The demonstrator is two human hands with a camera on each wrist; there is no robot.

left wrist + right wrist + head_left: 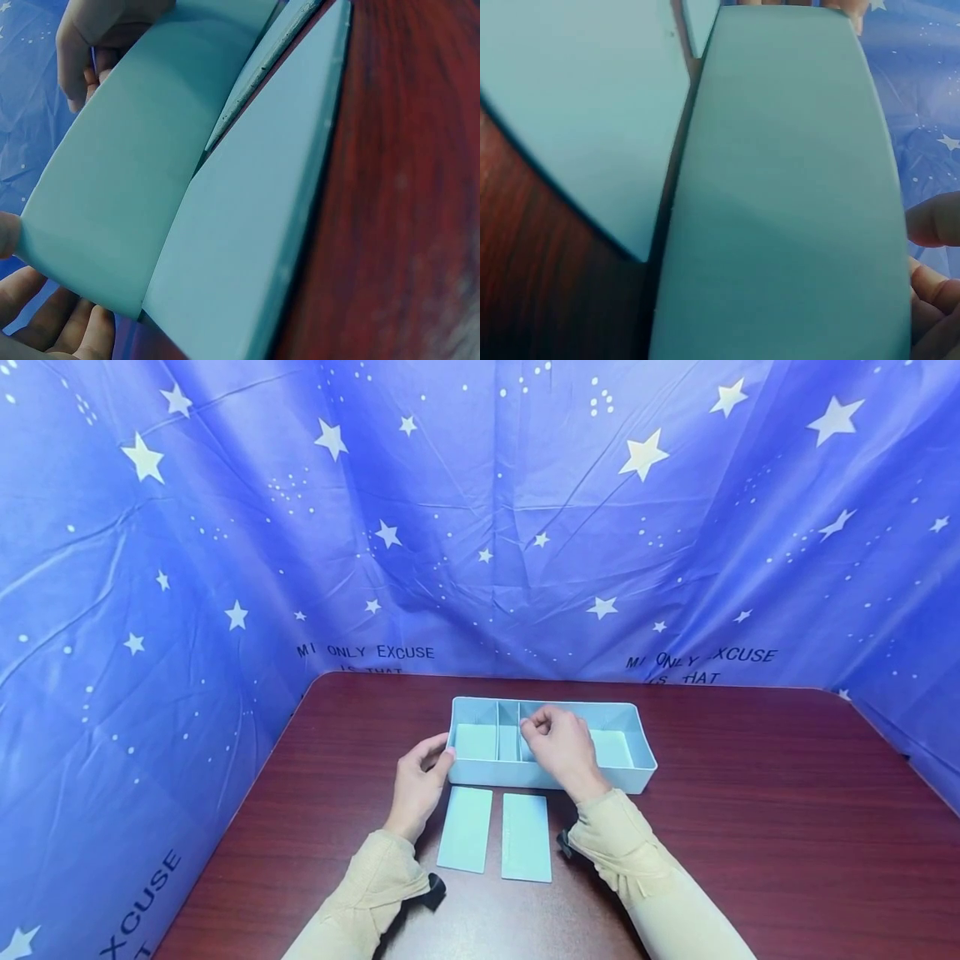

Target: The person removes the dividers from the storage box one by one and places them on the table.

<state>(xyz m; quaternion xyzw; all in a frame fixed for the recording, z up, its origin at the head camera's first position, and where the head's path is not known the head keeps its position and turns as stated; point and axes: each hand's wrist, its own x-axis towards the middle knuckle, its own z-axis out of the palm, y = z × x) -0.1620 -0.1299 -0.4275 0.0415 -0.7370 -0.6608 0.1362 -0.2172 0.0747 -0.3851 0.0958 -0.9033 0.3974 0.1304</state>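
Observation:
A long pale blue box [551, 774] stands open-topped on the table, with two upright dividers across its inside, a left divider [498, 731] and a right divider [520, 732]. My left hand [420, 781] grips the box's left end; in the left wrist view its thumb lies at the rim and its fingers curl behind the end wall. Reaching over the front wall [780, 187], my right hand [561, 745] pinches at the right divider's top edge, thumb against forefinger. The front wall hides the contact in the right wrist view.
Two flat pale blue panels lie side by side in front of the box, a left panel [465, 829] and a right panel [527, 837]. The dark red wooden table [750, 793] ends at a blue star-printed curtain [495, 527] at the back and sides.

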